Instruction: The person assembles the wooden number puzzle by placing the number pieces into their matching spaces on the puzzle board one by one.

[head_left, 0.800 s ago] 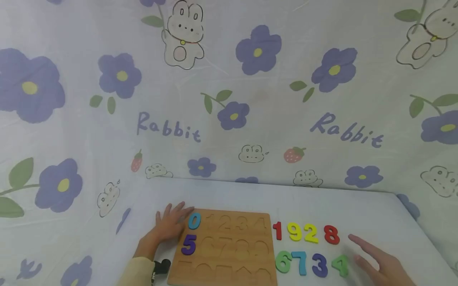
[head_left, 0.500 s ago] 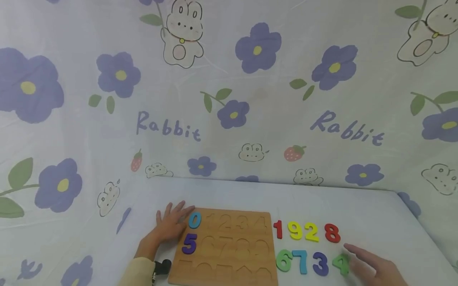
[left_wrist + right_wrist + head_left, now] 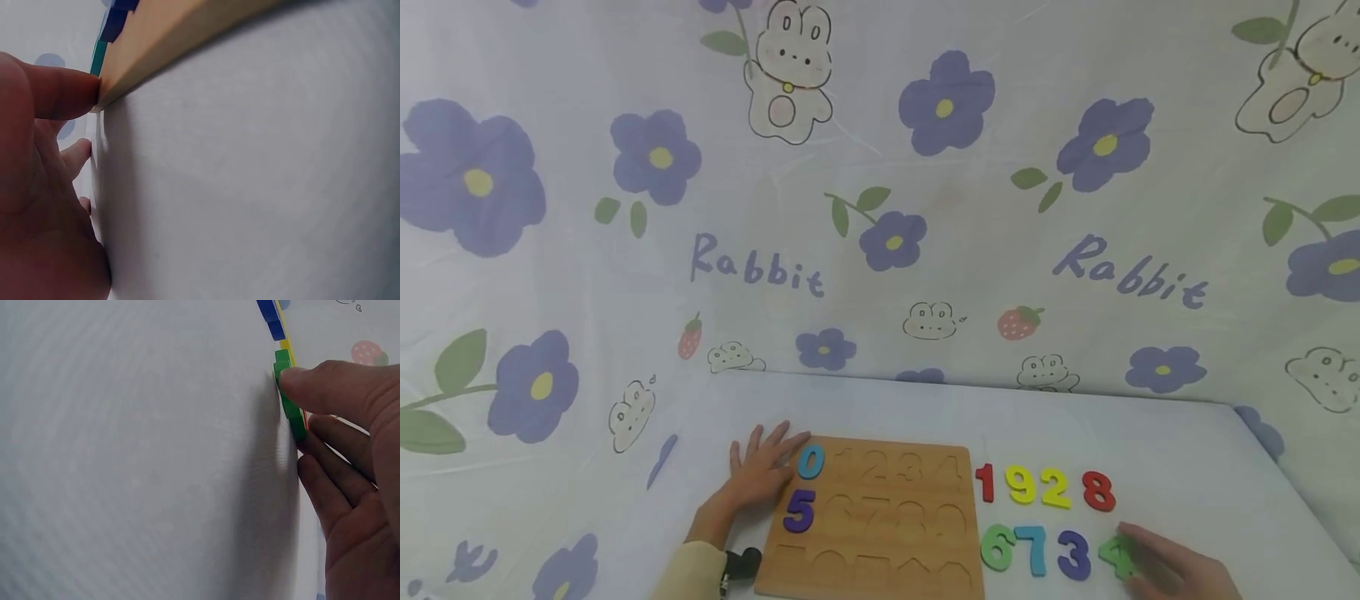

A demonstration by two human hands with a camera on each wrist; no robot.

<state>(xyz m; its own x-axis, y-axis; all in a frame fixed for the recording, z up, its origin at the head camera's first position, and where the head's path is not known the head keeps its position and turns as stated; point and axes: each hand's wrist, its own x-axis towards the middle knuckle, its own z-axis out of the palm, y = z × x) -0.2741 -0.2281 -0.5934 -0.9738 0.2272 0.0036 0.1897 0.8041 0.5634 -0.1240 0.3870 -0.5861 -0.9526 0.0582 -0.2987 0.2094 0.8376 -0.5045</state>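
A wooden number board (image 3: 880, 533) lies on the white table with a blue 0 (image 3: 810, 462) and a purple 5 (image 3: 799, 511) set in its left column. My left hand (image 3: 763, 467) rests flat beside the board's left edge, and its thumb (image 3: 62, 94) touches the board (image 3: 175, 37). Right of the board lie loose numbers: red 1 (image 3: 985, 483), yellow 9 (image 3: 1021, 484), yellow 2 (image 3: 1054, 488), red 8 (image 3: 1098, 492), green 6 (image 3: 997, 547), teal 7 (image 3: 1032, 550), purple 3 (image 3: 1074, 556). My right hand (image 3: 1150, 554) pinches the green 4 (image 3: 1114, 557); in the right wrist view the thumb (image 3: 325, 387) presses on the green 4 (image 3: 290, 409), with the fingers at its lower end.
A flower-and-rabbit printed cloth (image 3: 880, 208) hangs behind and around the table. The table's far edge (image 3: 970, 387) runs just below it. A black wrist camera mount (image 3: 741, 565) sits at my left sleeve.
My right hand has moved left and down onto the green 4, from open beside the row to pinching it. The left hand and the board have stayed put.
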